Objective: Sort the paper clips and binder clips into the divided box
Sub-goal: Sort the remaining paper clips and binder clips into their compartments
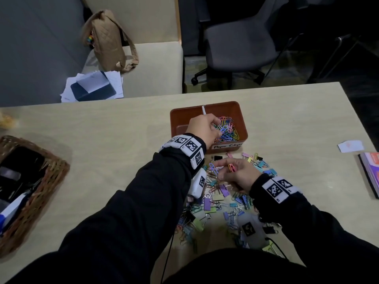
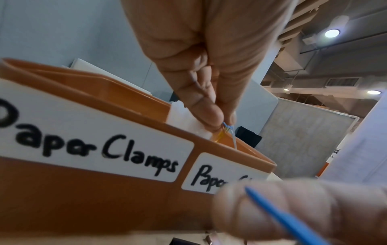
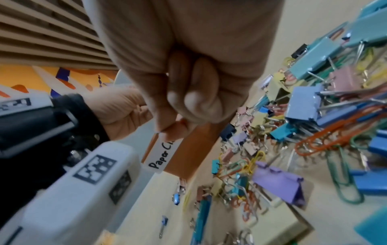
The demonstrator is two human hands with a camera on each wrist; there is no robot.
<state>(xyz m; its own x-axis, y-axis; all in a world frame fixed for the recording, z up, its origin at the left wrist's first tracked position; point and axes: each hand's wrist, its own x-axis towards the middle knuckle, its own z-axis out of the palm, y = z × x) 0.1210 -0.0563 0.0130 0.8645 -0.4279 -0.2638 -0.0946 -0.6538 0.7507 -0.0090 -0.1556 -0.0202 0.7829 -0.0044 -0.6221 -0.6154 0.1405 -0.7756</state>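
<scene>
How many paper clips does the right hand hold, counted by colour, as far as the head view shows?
In the right hand:
Blue clip: 1
Orange clip: 1
Total: 2

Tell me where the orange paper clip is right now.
In the head view, the right hand pinches the orange paper clip above the clip pile, just before the box.
</scene>
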